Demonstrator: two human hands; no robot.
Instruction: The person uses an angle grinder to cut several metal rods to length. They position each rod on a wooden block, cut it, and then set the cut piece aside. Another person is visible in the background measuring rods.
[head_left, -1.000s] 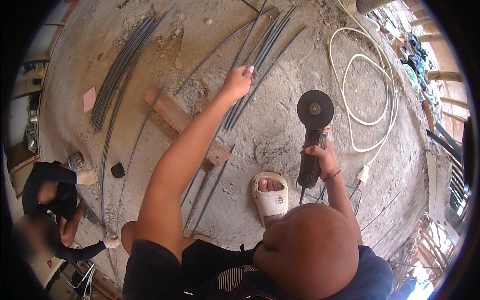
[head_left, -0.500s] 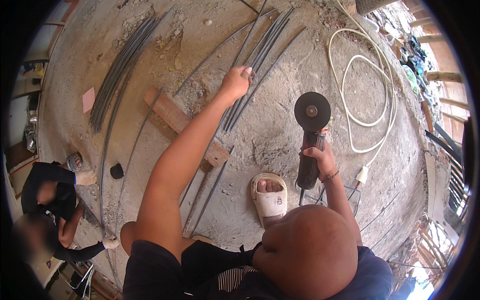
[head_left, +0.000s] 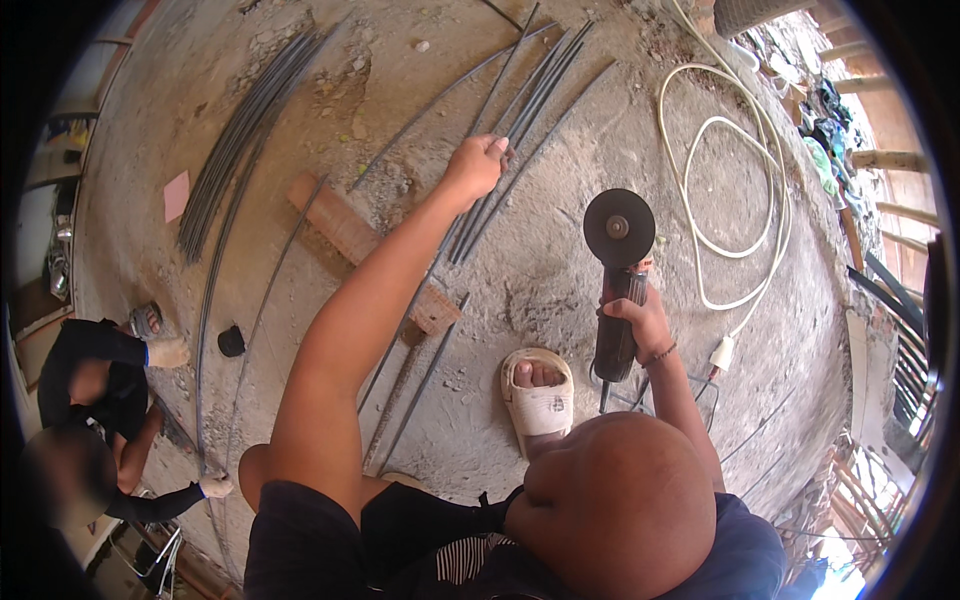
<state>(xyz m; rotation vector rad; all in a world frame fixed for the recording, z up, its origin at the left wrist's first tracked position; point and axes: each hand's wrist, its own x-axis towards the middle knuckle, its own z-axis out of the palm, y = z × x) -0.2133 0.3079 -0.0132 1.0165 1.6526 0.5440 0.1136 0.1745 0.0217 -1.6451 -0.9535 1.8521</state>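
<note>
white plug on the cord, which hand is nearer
Right: the right hand, gripping the grinder, is just left of the white plug; the left hand is farther off, up and left.

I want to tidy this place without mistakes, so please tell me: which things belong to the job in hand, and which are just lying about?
In the job:
angle grinder, in the right hand
metal rods, at the left hand
white extension cable, probably
reddish-brown beam, perhaps a support

Just lying about, apparently:
pink sheet
small black object
mixed litter along the right side
</note>
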